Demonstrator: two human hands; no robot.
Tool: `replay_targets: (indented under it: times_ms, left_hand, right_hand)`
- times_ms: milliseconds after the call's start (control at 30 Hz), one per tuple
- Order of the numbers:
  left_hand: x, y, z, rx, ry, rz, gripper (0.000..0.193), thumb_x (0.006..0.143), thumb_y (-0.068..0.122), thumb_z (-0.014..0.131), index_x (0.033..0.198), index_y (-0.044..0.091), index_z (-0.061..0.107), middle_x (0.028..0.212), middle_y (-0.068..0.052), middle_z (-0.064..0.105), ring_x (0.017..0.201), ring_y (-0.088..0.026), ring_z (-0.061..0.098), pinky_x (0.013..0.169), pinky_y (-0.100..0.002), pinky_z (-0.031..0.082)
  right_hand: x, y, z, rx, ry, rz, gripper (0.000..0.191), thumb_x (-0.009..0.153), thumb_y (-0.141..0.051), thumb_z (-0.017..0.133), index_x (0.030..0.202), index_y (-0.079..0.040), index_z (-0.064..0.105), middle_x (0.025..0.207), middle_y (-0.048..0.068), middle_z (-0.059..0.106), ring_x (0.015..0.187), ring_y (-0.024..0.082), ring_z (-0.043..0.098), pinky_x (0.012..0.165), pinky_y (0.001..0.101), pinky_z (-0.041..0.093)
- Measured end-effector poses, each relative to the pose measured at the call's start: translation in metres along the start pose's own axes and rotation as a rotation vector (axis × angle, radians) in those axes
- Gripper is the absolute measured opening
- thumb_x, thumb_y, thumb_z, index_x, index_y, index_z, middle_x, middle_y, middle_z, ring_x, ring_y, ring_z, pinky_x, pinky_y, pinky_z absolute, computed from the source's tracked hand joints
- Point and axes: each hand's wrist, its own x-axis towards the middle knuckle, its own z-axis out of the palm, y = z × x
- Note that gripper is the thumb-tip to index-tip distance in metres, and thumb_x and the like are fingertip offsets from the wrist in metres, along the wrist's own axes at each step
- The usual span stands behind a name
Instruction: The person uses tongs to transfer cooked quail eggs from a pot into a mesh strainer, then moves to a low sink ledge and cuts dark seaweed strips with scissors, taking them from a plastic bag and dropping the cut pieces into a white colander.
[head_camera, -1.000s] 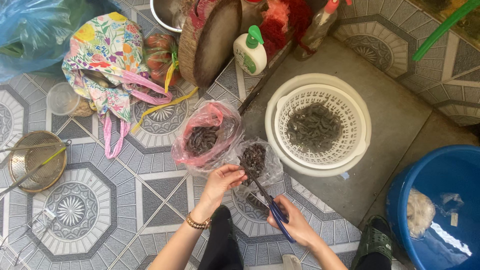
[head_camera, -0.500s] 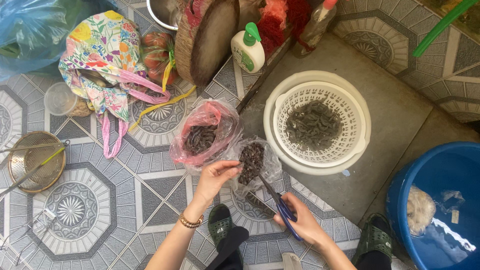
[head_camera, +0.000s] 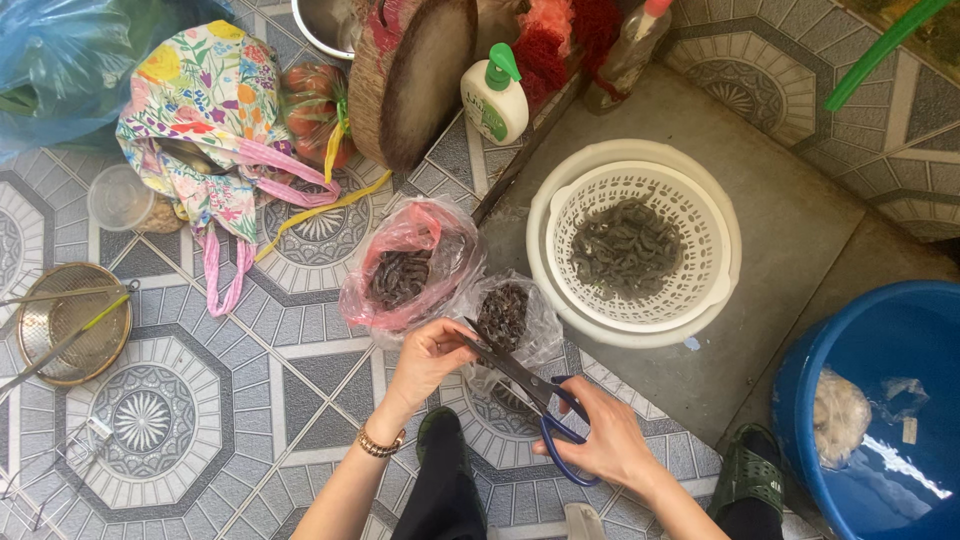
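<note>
My right hand (head_camera: 610, 440) grips blue-handled scissors (head_camera: 525, 385), whose open blades point up-left toward my left hand (head_camera: 430, 355). The left hand's fingers pinch something small at the blade tips; it is too small to name. Just above the hands lies a clear plastic bag (head_camera: 505, 320) of dark small pieces, with a pink plastic bag (head_camera: 405, 265) of similar dark shrimp-like things beside it. A white colander (head_camera: 630, 240) set in a white basin holds several grey shrimp, to the upper right.
A blue tub (head_camera: 880, 420) stands at the right. A metal strainer (head_camera: 70, 320) and a clear cup (head_camera: 120, 200) lie left. A floral cloth bag (head_camera: 200, 110), tomatoes, a wooden block (head_camera: 415, 70) and a white pump bottle (head_camera: 495, 100) are behind. Green sandals sit by my feet.
My left hand has come down from the clear bag to the scissor tips. The right hand has raised the scissors toward it with the blades open.
</note>
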Motion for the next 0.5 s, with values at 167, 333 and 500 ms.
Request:
replay_targets:
  times_ms: [167,333,500]
  left_hand:
    - [0.0,0.004,0.002,-0.033,-0.008,0.013,0.018,0.089,-0.007,0.073,0.106,-0.001,0.067,0.101,-0.006,0.073,0.093,-0.013,0.07,0.088,-0.029,0.059]
    - [-0.002,0.003,0.004,-0.106,0.021,-0.015,0.019,0.089,-0.005,0.074,0.106,0.001,0.066,0.101,-0.006,0.073,0.093,-0.012,0.07,0.088,-0.028,0.058]
    - [-0.004,0.002,0.005,-0.091,0.017,-0.027,0.017,0.09,-0.005,0.075,0.101,0.001,0.064,0.099,-0.008,0.074,0.092,-0.014,0.071,0.086,-0.029,0.058]
  right_hand:
    - [-0.003,-0.004,-0.002,-0.021,0.093,-0.078,0.072,0.052,-0.051,0.095,0.107,-0.014,0.065,0.082,0.003,0.067,0.077,0.025,0.07,0.068,0.041,0.053]
    - [-0.005,-0.003,0.002,-0.022,0.092,0.008,0.066,0.055,-0.051,0.093,0.105,-0.016,0.068,0.072,0.005,0.065,0.066,0.023,0.066,0.062,0.0394,0.052]
    - [-0.007,0.006,0.011,0.05,0.051,0.063,0.058,0.059,-0.05,0.091,0.099,-0.014,0.067,0.071,0.005,0.065,0.065,0.022,0.066,0.063,0.0388,0.052]
